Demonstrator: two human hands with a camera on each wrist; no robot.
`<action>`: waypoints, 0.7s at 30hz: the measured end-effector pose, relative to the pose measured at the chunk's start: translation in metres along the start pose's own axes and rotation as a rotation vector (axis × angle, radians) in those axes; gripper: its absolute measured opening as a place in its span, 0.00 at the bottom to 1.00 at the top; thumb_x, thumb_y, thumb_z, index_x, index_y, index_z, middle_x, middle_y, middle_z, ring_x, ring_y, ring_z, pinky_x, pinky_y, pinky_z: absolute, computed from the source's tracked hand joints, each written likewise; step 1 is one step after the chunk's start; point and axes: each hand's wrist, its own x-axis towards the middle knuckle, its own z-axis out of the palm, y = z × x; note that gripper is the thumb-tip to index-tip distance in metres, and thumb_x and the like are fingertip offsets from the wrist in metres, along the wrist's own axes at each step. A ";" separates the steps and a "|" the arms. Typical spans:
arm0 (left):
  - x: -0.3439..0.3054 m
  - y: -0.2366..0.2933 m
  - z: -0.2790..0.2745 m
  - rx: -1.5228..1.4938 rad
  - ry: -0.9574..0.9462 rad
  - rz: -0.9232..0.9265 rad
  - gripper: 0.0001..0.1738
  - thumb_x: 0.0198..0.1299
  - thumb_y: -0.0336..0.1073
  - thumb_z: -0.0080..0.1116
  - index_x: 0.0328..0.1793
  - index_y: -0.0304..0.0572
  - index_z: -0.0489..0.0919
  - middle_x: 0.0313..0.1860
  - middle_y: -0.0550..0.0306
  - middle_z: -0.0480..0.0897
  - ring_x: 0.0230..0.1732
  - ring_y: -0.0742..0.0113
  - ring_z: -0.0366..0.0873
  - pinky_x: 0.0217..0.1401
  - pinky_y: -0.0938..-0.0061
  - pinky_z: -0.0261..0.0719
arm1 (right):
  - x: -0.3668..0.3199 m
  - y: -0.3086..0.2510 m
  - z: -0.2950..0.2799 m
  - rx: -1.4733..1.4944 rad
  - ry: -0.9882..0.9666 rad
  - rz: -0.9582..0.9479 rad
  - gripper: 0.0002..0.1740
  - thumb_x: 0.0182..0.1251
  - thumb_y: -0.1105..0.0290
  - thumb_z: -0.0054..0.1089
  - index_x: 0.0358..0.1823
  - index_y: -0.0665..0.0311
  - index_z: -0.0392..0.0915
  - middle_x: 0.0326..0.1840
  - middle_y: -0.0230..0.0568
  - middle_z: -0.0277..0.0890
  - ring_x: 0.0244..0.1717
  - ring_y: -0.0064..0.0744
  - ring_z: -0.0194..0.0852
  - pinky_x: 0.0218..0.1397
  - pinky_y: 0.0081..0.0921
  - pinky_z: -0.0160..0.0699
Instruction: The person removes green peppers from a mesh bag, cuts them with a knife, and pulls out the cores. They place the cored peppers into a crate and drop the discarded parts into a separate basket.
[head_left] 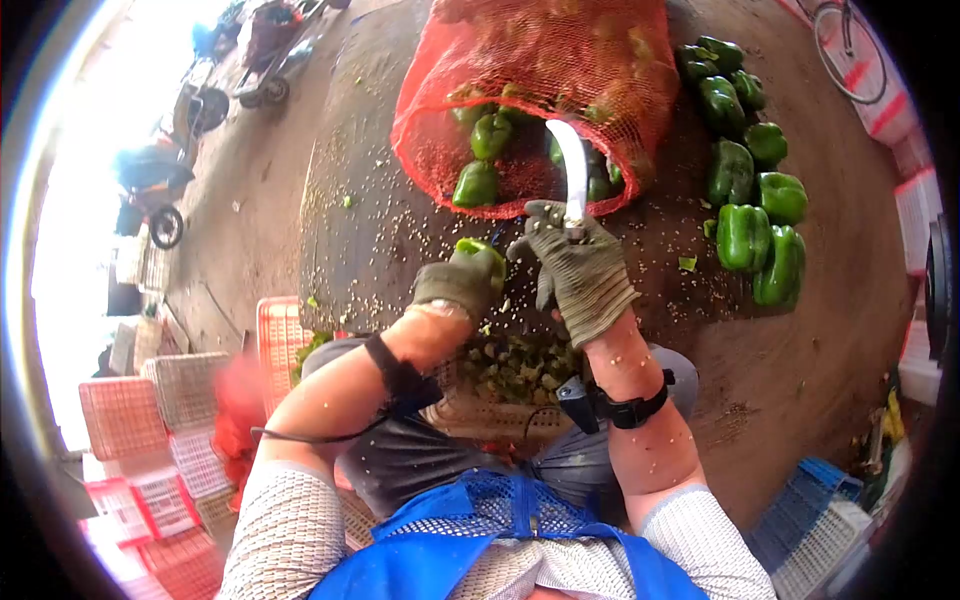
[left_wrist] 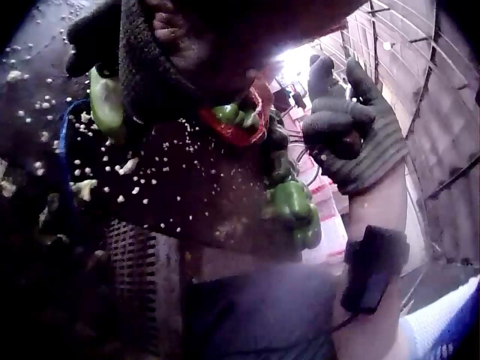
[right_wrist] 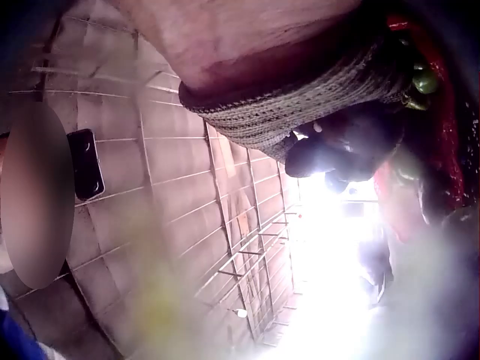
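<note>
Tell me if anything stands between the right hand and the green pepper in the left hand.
Nothing visible stands between the right hand, holding the knife, and the pepper in the left hand; only seed-strewn tabletop shows there. A thin blue cord lies near the pepper, seemingly too low to block.

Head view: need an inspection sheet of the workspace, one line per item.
Surface: dark tabletop, strewn with pale seeds.
Job's things: red mesh bag, mouth towards the person, green peppers inside; row of green peppers to its right; curved knife.
Clutter: green scraps on the tabletop; more fill the basket below its near edge.
Hands: both gloved; left hand grips an opened pepper, right hand the knife.
Cables: black cable across the left forearm.
Surroundings: plastic crates, wheeled vehicles.
</note>
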 end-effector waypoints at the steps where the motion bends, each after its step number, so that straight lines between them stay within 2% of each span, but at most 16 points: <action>1: -0.008 -0.001 0.002 0.027 0.025 -0.002 0.23 0.64 0.49 0.58 0.63 0.55 0.70 0.32 0.48 0.83 0.34 0.42 0.85 0.32 0.50 0.81 | -0.002 -0.001 0.000 0.017 0.001 0.006 0.15 0.70 0.68 0.66 0.54 0.66 0.80 0.32 0.28 0.80 0.26 0.13 0.71 0.28 0.14 0.72; 3: -0.018 -0.004 0.012 0.079 0.084 -0.006 0.24 0.64 0.49 0.59 0.64 0.56 0.69 0.32 0.49 0.82 0.33 0.41 0.84 0.32 0.49 0.81 | 0.002 0.010 0.000 0.085 0.008 -0.051 0.14 0.71 0.70 0.64 0.55 0.66 0.80 0.33 0.35 0.84 0.18 0.12 0.68 0.19 0.14 0.66; 5: -0.014 -0.006 0.025 0.055 0.106 -0.014 0.23 0.61 0.50 0.62 0.59 0.54 0.73 0.33 0.47 0.81 0.33 0.40 0.84 0.32 0.49 0.82 | 0.004 0.015 0.000 0.045 0.020 -0.089 0.13 0.71 0.72 0.63 0.55 0.66 0.80 0.33 0.37 0.86 0.16 0.13 0.68 0.17 0.14 0.65; 7: -0.015 0.002 0.022 0.026 0.121 -0.035 0.22 0.59 0.50 0.63 0.57 0.53 0.76 0.33 0.46 0.82 0.34 0.40 0.84 0.33 0.50 0.82 | 0.002 0.013 0.004 -0.107 0.042 -0.103 0.14 0.71 0.72 0.63 0.55 0.66 0.80 0.34 0.36 0.85 0.21 0.14 0.72 0.22 0.14 0.70; 8: -0.016 0.000 0.021 -0.019 0.135 -0.005 0.21 0.59 0.50 0.62 0.55 0.52 0.77 0.33 0.45 0.82 0.34 0.40 0.85 0.33 0.50 0.82 | 0.004 0.017 0.006 -0.074 0.037 -0.112 0.14 0.70 0.73 0.64 0.55 0.69 0.79 0.37 0.36 0.85 0.30 0.17 0.78 0.33 0.15 0.78; 11: -0.020 -0.009 0.020 -0.163 0.191 0.080 0.18 0.59 0.51 0.61 0.48 0.50 0.79 0.35 0.42 0.84 0.36 0.41 0.85 0.34 0.52 0.83 | 0.000 0.019 0.013 0.042 0.049 -0.019 0.15 0.70 0.77 0.62 0.56 0.72 0.77 0.41 0.36 0.82 0.39 0.21 0.80 0.44 0.17 0.82; 12: -0.026 0.002 0.005 -0.161 0.095 -0.062 0.18 0.58 0.52 0.62 0.45 0.48 0.81 0.37 0.44 0.85 0.38 0.43 0.86 0.36 0.53 0.83 | 0.012 0.032 0.006 -0.151 -0.004 -0.216 0.16 0.70 0.80 0.60 0.58 0.74 0.75 0.43 0.37 0.80 0.40 0.22 0.79 0.47 0.18 0.82; 13: -0.028 0.005 0.007 -0.125 0.050 -0.202 0.21 0.60 0.55 0.61 0.42 0.44 0.82 0.37 0.44 0.86 0.42 0.44 0.86 0.39 0.55 0.83 | 0.014 0.042 -0.003 -0.089 -0.020 -0.198 0.16 0.70 0.80 0.59 0.58 0.74 0.75 0.43 0.37 0.80 0.40 0.22 0.79 0.47 0.18 0.82; 15: -0.023 -0.024 0.026 -0.202 -0.154 -0.238 0.22 0.60 0.54 0.65 0.43 0.42 0.82 0.36 0.47 0.86 0.41 0.48 0.87 0.42 0.58 0.83 | 0.011 0.036 -0.001 0.036 -0.059 -0.151 0.17 0.70 0.81 0.58 0.60 0.74 0.74 0.44 0.37 0.79 0.41 0.23 0.79 0.48 0.19 0.82; 16: -0.016 -0.042 0.026 -0.349 -0.114 -0.208 0.21 0.59 0.53 0.66 0.44 0.42 0.82 0.35 0.49 0.86 0.41 0.51 0.86 0.42 0.60 0.83 | 0.016 0.044 -0.011 0.175 -0.142 -0.091 0.19 0.69 0.78 0.62 0.61 0.73 0.74 0.42 0.34 0.80 0.40 0.20 0.78 0.48 0.17 0.81; 18: -0.011 -0.078 0.029 -0.644 -0.056 -0.148 0.20 0.59 0.50 0.69 0.46 0.42 0.82 0.33 0.52 0.85 0.39 0.58 0.86 0.42 0.65 0.83 | 0.004 0.021 0.006 -0.177 -0.042 -0.089 0.21 0.69 0.76 0.64 0.61 0.72 0.74 0.41 0.32 0.81 0.39 0.17 0.76 0.47 0.15 0.80; 19: -0.006 -0.088 0.033 -0.944 -0.068 -0.187 0.19 0.56 0.46 0.73 0.49 0.44 0.83 0.34 0.61 0.85 0.37 0.68 0.81 0.40 0.72 0.81 | -0.002 0.016 0.013 -0.354 0.007 -0.074 0.22 0.68 0.75 0.65 0.62 0.72 0.75 0.41 0.31 0.82 0.39 0.16 0.76 0.46 0.14 0.79; 20: -0.002 -0.089 0.019 -1.087 -0.081 -0.045 0.21 0.57 0.49 0.73 0.49 0.44 0.83 0.37 0.62 0.85 0.38 0.71 0.80 0.39 0.75 0.80 | 0.005 0.035 0.008 -0.365 0.000 -0.140 0.24 0.67 0.73 0.68 0.63 0.70 0.75 0.42 0.33 0.85 0.39 0.13 0.75 0.44 0.13 0.78; 21: -0.006 -0.083 -0.002 -1.257 -0.125 0.018 0.23 0.58 0.51 0.72 0.51 0.43 0.82 0.40 0.62 0.84 0.39 0.72 0.80 0.39 0.76 0.80 | 0.001 0.034 0.010 -0.324 -0.023 -0.116 0.24 0.67 0.73 0.68 0.63 0.70 0.75 0.43 0.34 0.85 0.39 0.14 0.76 0.44 0.13 0.78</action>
